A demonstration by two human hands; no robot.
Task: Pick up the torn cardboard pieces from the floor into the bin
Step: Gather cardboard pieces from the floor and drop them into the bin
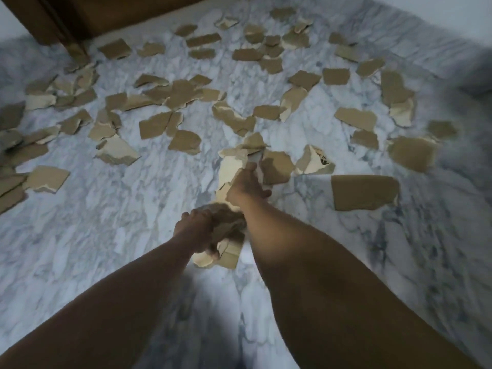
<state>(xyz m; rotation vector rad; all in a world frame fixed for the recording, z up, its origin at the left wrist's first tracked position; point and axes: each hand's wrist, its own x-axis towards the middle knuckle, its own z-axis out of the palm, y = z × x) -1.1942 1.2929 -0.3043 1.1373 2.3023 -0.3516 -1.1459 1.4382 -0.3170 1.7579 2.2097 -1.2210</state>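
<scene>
Left hand point(198, 233) clenched on a cardboard bundle point(226, 249); right hand point(246, 186) grasping a pale piece point(230, 166) at centre; dozens of torn pieces point(183, 141) litter floor point(119, 222) from 9 to 3 o'clock; bin unseen; task barely begun.

Torn cardboard pieces point(183, 93): dozens of brown and tan scraps with ragged edges, lying flat or slightly curled, scattered across the far half of the marble floor point(111, 209), some overlapping, densest at far left and centre. Largest flat piece point(363, 192) lies at right, roughly rectangular, with one printed scrap point(314, 161) just beyond it. Two bunches are off the floor: one bundle point(226, 249) gripped in the left hand point(195, 231), paler pieces point(231, 166) pinched in the right hand point(246, 186).
</scene>
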